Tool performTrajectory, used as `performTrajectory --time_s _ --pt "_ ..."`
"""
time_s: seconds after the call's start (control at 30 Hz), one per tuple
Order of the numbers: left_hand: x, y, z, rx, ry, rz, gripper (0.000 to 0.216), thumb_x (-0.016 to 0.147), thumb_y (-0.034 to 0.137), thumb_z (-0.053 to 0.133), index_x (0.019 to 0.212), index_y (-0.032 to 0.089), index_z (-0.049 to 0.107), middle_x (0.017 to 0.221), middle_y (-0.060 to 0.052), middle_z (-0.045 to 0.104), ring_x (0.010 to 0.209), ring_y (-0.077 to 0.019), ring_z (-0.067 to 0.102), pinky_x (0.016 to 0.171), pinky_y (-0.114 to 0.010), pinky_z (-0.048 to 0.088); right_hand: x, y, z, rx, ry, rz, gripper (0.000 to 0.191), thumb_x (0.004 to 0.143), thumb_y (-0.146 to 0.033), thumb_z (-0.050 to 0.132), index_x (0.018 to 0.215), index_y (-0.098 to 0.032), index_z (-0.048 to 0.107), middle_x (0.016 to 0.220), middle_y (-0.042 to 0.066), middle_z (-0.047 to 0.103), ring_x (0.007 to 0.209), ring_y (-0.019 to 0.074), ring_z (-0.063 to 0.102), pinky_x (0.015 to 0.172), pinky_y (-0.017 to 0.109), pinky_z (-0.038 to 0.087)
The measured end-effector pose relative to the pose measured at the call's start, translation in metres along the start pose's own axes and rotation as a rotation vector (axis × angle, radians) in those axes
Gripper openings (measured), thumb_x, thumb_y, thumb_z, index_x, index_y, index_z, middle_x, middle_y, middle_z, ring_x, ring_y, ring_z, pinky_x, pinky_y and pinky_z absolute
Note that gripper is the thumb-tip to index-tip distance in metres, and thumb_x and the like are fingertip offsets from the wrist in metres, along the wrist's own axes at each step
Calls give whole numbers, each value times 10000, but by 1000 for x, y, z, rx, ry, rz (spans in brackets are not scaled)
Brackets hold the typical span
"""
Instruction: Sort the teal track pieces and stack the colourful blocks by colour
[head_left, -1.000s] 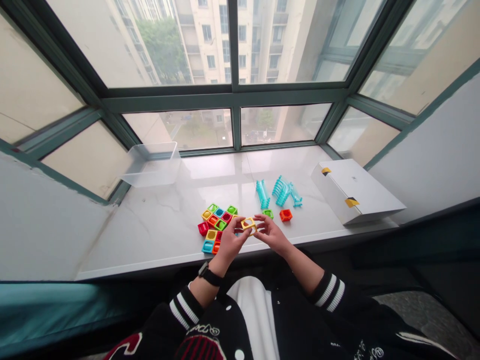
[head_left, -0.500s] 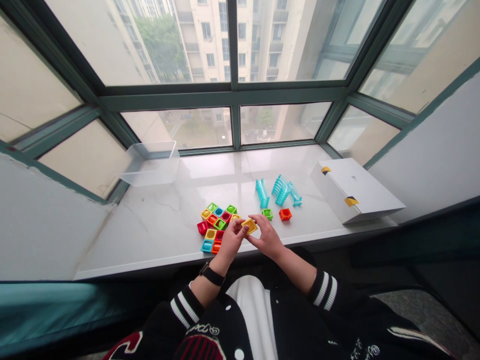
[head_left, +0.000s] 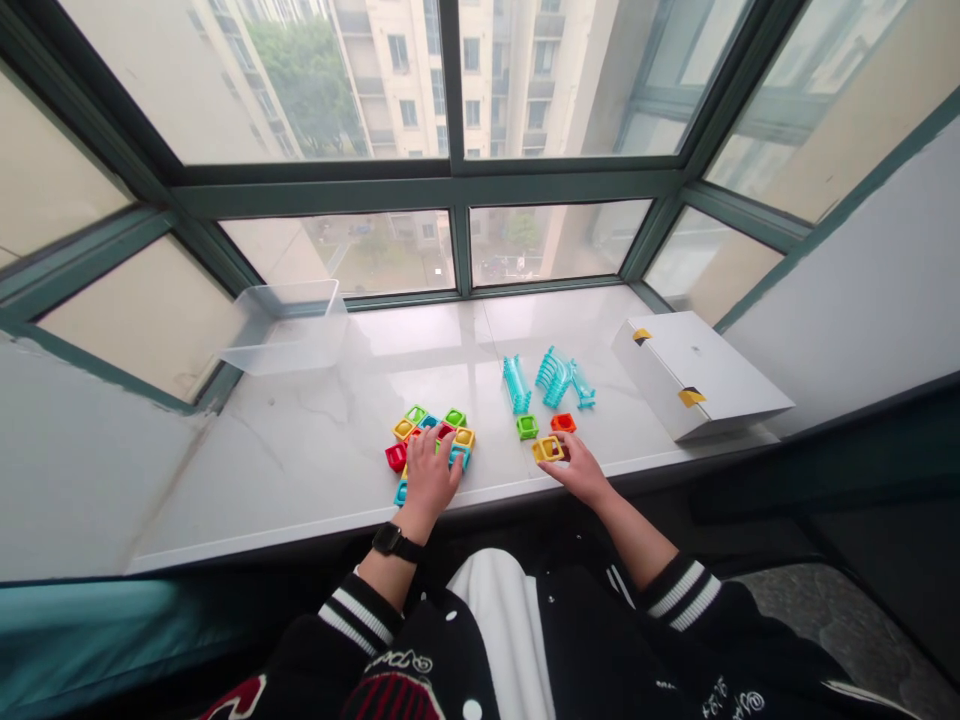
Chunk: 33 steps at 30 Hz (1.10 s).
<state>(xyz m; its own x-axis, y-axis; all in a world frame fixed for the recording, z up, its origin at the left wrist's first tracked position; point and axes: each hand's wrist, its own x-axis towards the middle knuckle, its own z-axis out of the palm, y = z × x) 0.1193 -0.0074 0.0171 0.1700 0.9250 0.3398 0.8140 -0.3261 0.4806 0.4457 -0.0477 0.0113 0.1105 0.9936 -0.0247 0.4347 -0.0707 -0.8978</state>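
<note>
- The yellow block (head_left: 548, 449) is by the front edge of the windowsill (head_left: 300, 440), at the right hand's fingertips; whether it rests on the surface or is slightly raised, I cannot tell.
- Its longer visible extent runs left to right (two faces showing may be what stretches it), and it lies to the left of the grip.
- The right hand (head_left: 586, 474) is the nearer one, its thumb and fingers pinching the block's right end.
- Just beyond the block sit the green block (head_left: 527, 427), slightly left, and the orange block (head_left: 563, 423), slightly right.
- Well to the left, across a bare strip, lies the block cluster (head_left: 465, 438), about level with the yellow block.
- The left hand (head_left: 429, 480) covers part of that cluster, thumb and fingers parted; whether they clasp a piece, I cannot tell.
- Farther back stand the clear blue track pieces (head_left: 554, 377).
</note>
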Motion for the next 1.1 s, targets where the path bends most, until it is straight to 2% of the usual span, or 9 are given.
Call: performTrajectory --time_s 0.07,0.1,0.23,0.4,0.57,0.83,0.97,1.1 --pt "-4 -14 9 105 -22 -23 455 979 382 593 1405 232 646 1599 -170 505 1537 -434 359 1285 -687 158 -2 9 0 -29 -2 19 594 725 -421 850 1247 -261 616 1247 81 658 1014 255 703 970 467 583" --pt "-6 -20 14 134 -38 -35 471 983 394 583 1420 228 638 1606 -173 499 1538 -437 359 1285 -688 155 -2 12 2 -46 -5 24 595 721 -414 848 1246 -260 616 1249 81 659 1017 255 702 969 464 580" --pt "-13 -32 25 164 -78 -56 506 1006 430 529 1439 191 632 1602 -200 497 1500 -437 416 1269 -652 235 1 18 9 -113 -18 27 594 728 -420 834 1255 -257 616 1235 83 653 1036 260 694 954 448 572" --pt "-12 -31 24 158 -58 -43 502 1004 435 536 1447 220 631 1594 -181 512 1470 -421 447 1249 -637 282 8 22 20 -279 -42 11 549 755 -394 819 1243 -251 612 1202 87 647 1114 289 666 986 454 542" --pt "-11 -30 21 164 -54 -40 499 1007 445 528 1440 222 636 1579 -177 523 1454 -412 458 1246 -622 290 10 28 28 -381 -68 16 518 764 -354 813 1227 -248 607 1188 80 648 1109 285 658 990 446 528" --pt "-10 -27 19 127 -60 -57 496 1002 448 535 1426 215 645 1581 -182 513 1449 -424 452 1244 -625 287 8 35 33 -399 -54 -36 576 770 -372 837 1293 -279 613 1264 80 614 1170 283 649 1029 438 528" --pt "-10 -27 19 152 -69 -47 506 1007 445 524 1425 188 645 1574 -198 515 1443 -428 453 1240 -625 291 8 35 33 -420 -88 -31 585 804 -362 815 1336 -258 596 1289 98 598 1215 292 629 1077 458 506" --pt "-11 -29 20 163 -61 -41 502 1002 436 535 1441 213 632 1571 -185 523 1438 -417 462 1238 -626 294 7 33 32 -415 -112 -19 652 807 -389 820 1395 -256 568 1337 116 574 1257 307 614 1116 476 485"
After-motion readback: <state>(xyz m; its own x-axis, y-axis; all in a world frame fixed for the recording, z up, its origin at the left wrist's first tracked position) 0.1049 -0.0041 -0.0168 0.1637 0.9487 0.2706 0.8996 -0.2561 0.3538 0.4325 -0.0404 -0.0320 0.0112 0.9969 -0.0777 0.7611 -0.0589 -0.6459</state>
